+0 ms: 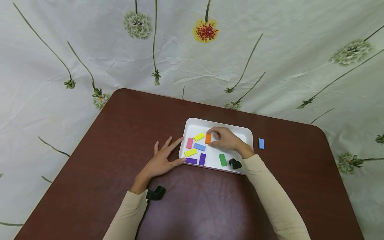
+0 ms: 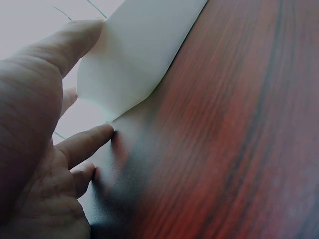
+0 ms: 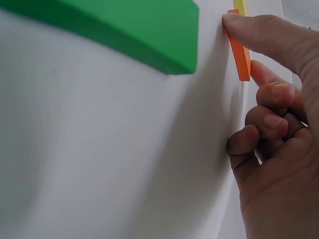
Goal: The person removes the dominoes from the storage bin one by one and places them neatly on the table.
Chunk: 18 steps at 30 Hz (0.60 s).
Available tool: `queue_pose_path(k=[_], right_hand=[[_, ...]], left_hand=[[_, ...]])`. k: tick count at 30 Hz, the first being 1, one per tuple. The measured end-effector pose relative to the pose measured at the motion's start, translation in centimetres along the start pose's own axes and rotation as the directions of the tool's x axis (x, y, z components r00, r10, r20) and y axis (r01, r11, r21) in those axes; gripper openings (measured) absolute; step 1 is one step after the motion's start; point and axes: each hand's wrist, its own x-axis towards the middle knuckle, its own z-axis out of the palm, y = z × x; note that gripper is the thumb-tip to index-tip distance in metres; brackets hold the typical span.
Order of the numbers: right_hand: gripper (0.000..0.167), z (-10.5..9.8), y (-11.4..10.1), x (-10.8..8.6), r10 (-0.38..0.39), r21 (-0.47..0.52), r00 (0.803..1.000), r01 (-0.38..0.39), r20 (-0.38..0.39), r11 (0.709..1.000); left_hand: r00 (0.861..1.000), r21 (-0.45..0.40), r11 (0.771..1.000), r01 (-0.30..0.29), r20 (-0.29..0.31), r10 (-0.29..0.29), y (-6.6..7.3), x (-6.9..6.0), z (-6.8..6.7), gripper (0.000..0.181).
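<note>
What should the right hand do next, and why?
I'd probably lift the orange block a little: the right hand pinches it, and the left hand touches the tray at its edge, so it might hold steady.

Indoor space: table [image 1: 135, 133], flower-print cloth [image 1: 192, 60]

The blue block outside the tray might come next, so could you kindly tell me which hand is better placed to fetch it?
Probably the right hand: it is nearer that blue block, though it must first release the orange block. The left hand touches the opposite end of the tray.
</note>
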Motion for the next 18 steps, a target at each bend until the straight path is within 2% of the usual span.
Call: queue_pose_path(k=[18], right_hand=[[0.042, -0.43, -0.35, -0.43, -0.006, -0.021, 1.000, 0.006, 0.003, 1.000]], left_hand=[[1.000, -0.006, 1.000, -0.006, 0.000, 0.006, -0.27, 0.00, 0.11, 0.081]])
